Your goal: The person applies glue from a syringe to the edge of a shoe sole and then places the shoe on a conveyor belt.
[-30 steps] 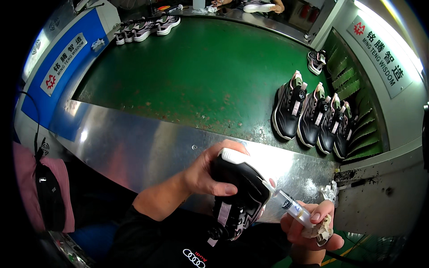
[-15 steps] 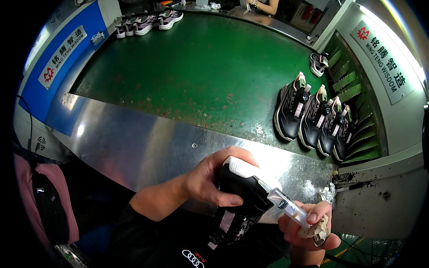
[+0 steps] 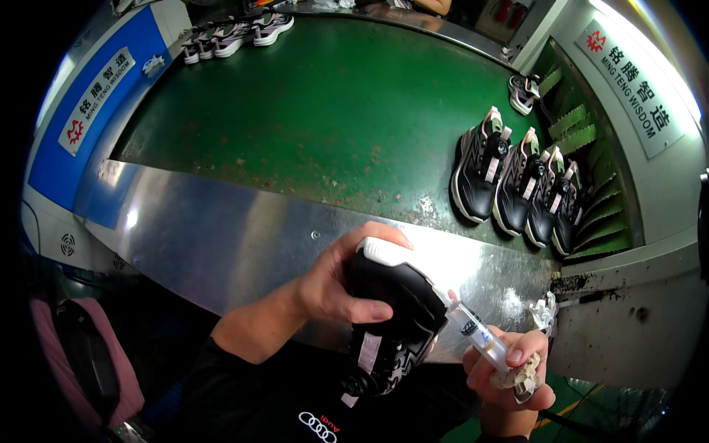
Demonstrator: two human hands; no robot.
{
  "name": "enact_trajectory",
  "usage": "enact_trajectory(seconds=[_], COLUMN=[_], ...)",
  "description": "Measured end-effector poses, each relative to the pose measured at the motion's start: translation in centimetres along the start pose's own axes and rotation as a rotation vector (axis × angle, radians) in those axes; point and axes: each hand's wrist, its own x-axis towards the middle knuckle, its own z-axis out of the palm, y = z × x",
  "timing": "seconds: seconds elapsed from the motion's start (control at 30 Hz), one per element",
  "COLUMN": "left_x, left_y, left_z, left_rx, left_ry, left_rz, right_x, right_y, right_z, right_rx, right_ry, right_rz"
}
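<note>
My left hand (image 3: 341,277) is wrapped round the toe end of a black sneaker (image 3: 395,295) with a white sole and pink strap, held tilted over the near metal edge. Its fingers go behind the sole and the thumb presses on the black upper. In my right hand (image 3: 509,369) is a clear syringe (image 3: 478,336), gripped by its barrel. The syringe's tip points up and left at the seam between the sole and upper; whether it touches is too fine to tell. A crumpled, yellowish-crusted wad (image 3: 523,380) sits at the syringe's rear end in that same hand.
Several black sneakers (image 3: 476,177) stand in a row on the green belt (image 3: 295,111) at the right, beside a flap-curtained opening (image 3: 591,199). More shoes (image 3: 233,37) stand far left. Crumpled white plastic (image 3: 543,314) lies at the metal ledge's (image 3: 221,221) right end. Another person's arm (image 3: 432,6) shows at the far side.
The sneaker has shifted slightly left and up in my left hand. The syringe's tip has moved a little along the sole edge, and the whole view has shifted slightly.
</note>
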Motion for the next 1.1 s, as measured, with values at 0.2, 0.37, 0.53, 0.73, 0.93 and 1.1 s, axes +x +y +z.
enact_trajectory(seconds=[0.2,0.37,0.53,0.73,0.93,1.1], left_x=[0.3,0.3,0.3,0.6,1.4,1.7], left_y=[-0.2,0.2,-0.2,-0.5,-0.8,-1.5], left_z=[-0.6,-0.9,-1.4,-1.4,-1.4,-1.7], left_rx=[0.006,-0.005,-0.028,-0.108,-0.153,-0.204], left_ry=[0.071,0.106,0.172,0.278,0.298,0.351], left_rz=[-0.016,-0.057,-0.054,-0.103,-0.14,-0.18], right_x=[-0.9,-1.7,-2.5,-3.8,-4.7,-5.7], right_y=[0.2,1.3,1.8,2.7,3.5,3.9], right_z=[-0.1,-1.1,-1.8,-2.6,-3.3,-4.1], right_rx=[0.077,0.059,0.013,-0.012,-0.003,-0.056], right_ry=[0.064,0.055,0.072,0.086,0.088,0.077], right_rz=[0.017,-0.006,-0.001,-0.004,0.008,0.042])
